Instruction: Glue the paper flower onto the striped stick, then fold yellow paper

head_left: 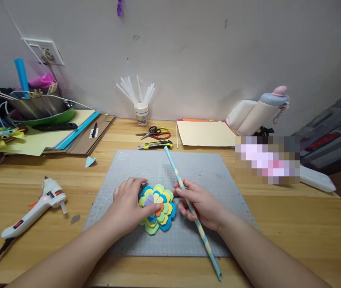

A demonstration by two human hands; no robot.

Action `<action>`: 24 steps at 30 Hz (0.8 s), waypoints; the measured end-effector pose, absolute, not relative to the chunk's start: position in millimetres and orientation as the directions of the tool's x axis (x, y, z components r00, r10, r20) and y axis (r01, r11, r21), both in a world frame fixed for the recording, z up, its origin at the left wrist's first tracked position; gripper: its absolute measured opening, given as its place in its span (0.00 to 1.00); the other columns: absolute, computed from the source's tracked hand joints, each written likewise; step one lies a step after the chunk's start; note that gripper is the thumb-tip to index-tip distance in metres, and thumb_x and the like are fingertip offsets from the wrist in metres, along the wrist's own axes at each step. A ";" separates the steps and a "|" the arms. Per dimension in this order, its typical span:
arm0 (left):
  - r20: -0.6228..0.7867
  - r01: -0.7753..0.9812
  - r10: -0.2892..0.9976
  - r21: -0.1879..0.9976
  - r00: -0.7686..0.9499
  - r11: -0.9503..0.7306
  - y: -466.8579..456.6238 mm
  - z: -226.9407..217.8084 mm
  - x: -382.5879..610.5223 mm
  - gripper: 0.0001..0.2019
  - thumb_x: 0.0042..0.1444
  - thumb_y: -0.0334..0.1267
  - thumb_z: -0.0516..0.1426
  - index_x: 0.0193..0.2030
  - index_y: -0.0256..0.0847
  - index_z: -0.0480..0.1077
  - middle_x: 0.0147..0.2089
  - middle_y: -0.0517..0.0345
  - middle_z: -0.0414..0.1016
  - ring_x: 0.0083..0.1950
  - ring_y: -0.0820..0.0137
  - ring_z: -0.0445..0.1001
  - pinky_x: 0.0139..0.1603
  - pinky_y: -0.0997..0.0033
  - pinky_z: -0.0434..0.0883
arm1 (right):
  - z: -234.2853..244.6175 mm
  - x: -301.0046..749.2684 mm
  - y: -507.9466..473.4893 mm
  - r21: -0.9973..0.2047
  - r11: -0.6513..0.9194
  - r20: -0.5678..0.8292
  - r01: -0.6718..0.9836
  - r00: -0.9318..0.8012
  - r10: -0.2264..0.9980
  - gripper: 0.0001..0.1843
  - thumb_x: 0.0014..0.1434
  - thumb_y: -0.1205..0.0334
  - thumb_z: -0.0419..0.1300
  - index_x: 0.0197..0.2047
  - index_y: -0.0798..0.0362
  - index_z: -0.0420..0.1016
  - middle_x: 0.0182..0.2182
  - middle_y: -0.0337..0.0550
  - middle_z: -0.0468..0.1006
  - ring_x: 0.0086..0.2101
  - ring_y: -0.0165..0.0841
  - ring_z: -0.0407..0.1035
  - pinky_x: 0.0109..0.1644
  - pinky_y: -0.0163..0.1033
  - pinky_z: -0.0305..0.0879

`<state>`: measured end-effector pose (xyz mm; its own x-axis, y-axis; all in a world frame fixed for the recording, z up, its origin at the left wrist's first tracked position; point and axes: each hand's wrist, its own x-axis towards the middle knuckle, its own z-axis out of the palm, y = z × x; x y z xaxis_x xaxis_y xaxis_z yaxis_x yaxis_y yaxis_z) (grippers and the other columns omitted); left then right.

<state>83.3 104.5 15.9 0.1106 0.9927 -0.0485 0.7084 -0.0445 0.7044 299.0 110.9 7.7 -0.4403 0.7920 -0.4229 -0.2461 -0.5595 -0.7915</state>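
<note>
A layered paper flower [167, 218] in blue, green, yellow, orange and purple is over the grey cutting mat [122, 244]. My left hand [130, 206] grips it from the left, thumb across the petals near its centre and the other fingers partly hidden at its edge. In my right hand [199, 202] is a long paper stick [202, 232] with spiral stripes of light blue and cream. The fingers close round its middle, and it slants from upper left to lower right. Stick and flower are side by side, apart from each other.
Left on the wooden table lies a glue gun [35, 210], near a light blue paper scrap [90, 161]. Behind the mat are scissors [154, 133], a utility knife [155, 145], a cup of glue sticks [141, 114] and cream paper [208, 134]. A bottle [260, 114] stands back right.
</note>
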 end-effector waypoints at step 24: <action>-0.237 0.279 0.927 0.948 0.292 0.154 113.9 20.6 68.4 0.16 0.51 0.52 0.55 0.28 0.39 0.67 0.27 0.62 0.67 0.32 0.71 0.65 0.35 0.72 0.63 | 12.9 295.8 98.1 -0.840 -0.511 -0.381 -0.184 -0.472 0.795 0.27 0.49 0.56 0.69 0.44 0.46 0.56 0.22 0.24 0.60 0.15 0.16 0.42 0.15 0.24 0.37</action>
<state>68.4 113.9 20.6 0.2922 0.9266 -0.2368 0.2791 0.1542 0.9478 295.8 98.1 12.9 -0.4718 0.7950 -0.3812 -0.1835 -0.5114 -0.8395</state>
